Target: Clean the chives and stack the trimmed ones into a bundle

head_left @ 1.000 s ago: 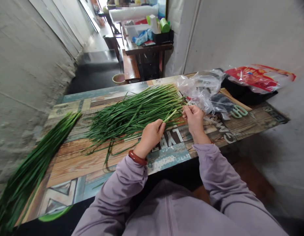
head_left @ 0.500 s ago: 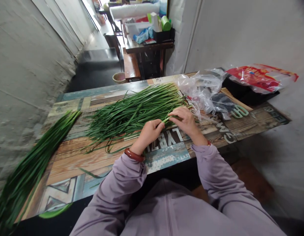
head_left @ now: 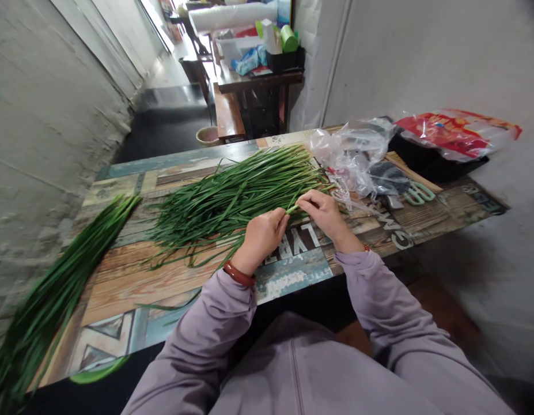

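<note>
I see left hand (head_left: 263, 235) grip closed round green stalks (head_left: 292, 209), right hand (head_left: 324, 212) pinching their pale end; they slant rightward and away between both, big pile (head_left: 232, 193) just beyond on counter (head_left: 128, 287)

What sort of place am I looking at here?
Probably a small eatery's dining area: a long brown wooden bench stands by a dark wooden table, and a heap of long, thin green stalks lies on a multicoloured plank-patterned tabletop.
</note>
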A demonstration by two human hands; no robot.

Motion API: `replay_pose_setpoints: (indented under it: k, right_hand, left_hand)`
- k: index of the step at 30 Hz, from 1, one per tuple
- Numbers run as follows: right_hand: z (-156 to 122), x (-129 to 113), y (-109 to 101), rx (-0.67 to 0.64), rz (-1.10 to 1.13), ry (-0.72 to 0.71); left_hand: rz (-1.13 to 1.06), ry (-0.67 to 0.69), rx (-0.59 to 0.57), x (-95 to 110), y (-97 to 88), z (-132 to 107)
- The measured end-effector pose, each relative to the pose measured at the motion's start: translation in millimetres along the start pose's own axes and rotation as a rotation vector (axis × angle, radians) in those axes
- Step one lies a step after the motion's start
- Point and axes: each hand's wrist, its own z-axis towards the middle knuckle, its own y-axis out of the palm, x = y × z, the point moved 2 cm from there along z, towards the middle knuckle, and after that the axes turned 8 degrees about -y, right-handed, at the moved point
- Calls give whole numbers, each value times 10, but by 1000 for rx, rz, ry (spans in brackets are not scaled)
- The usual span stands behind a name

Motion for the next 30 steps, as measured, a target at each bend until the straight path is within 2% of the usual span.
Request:
replay_pose_setpoints:
  k: [3,6,9,11,15,17,19,22,26,28,30]
  right_hand:
    - [-11,70,40,55,102,134]
    - [-20,162,-2,201,178,245]
    - [-16,152,-113,325,98,208]
    - [3,65,-161,271,-28,75]
    - [37,-111,-127,31,-239,-228]
    - [40,-129,-84,-55,-281,-297]
    - [35,-113,-51,-88,-245,-305]
    - [22,-65,-17,-74,-110,-216]
    - [4,8,65,-31,24,-38]
    - [-1,68,88,51,80,93]
    - [-6,147,53,186,103,231]
  left_hand:
    - [82,21,-12,42,4,-25]
    - [117,68,-27,72,7,-53]
    - [51,33,-11,42,4,-45]
    - [-40,-21,-8,-6,3,-14]
    - [-276,-32,-75,-81,-3,64]
    - [-401,1,-135,-88,-17,85]
    - [-500,23,-187,-78,-31,88]
    - [-474,38,-172,-45,-36,63]
    - [-118,30,-33,19,-14,-3]
    - [17,46,-4,48,-10,-36]
    - [95,74,3,57,-22,-64]
